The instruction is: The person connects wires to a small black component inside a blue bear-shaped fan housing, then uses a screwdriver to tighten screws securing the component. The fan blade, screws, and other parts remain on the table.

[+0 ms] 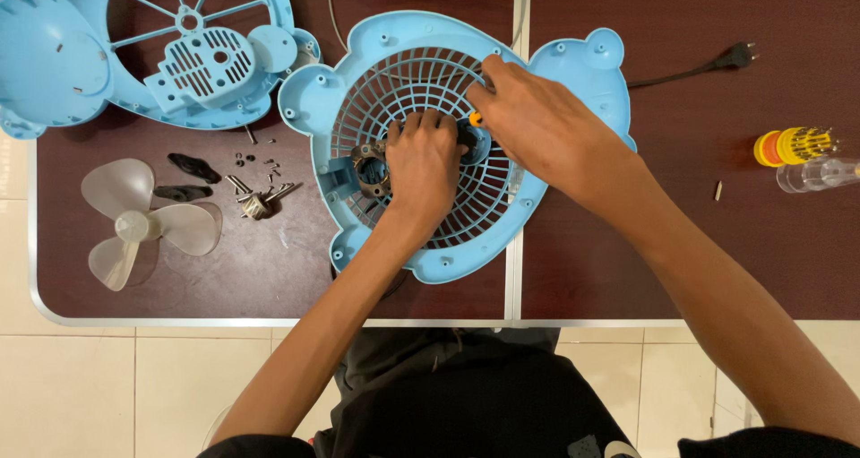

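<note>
A light blue fan grille housing (394, 46) lies flat on the dark brown table. My left hand (421, 158) rests on its middle, gripping the small motor (369, 167) that pokes out beside the fingers. My right hand (533, 122) is closed around a screwdriver whose orange collar (476, 118) shows just past the knuckles, its tip down at the grille's centre. The screwdriver's shaft is hidden by both hands.
Another blue fan shell with a spoked ring (193, 55) sits at the back left. A translucent three-blade propeller (143, 225), black parts (193, 167) and loose screws (260, 194) lie left. A yellow-orange bit holder (793, 146), clear handle (820, 173) and black plug (730, 59) lie right.
</note>
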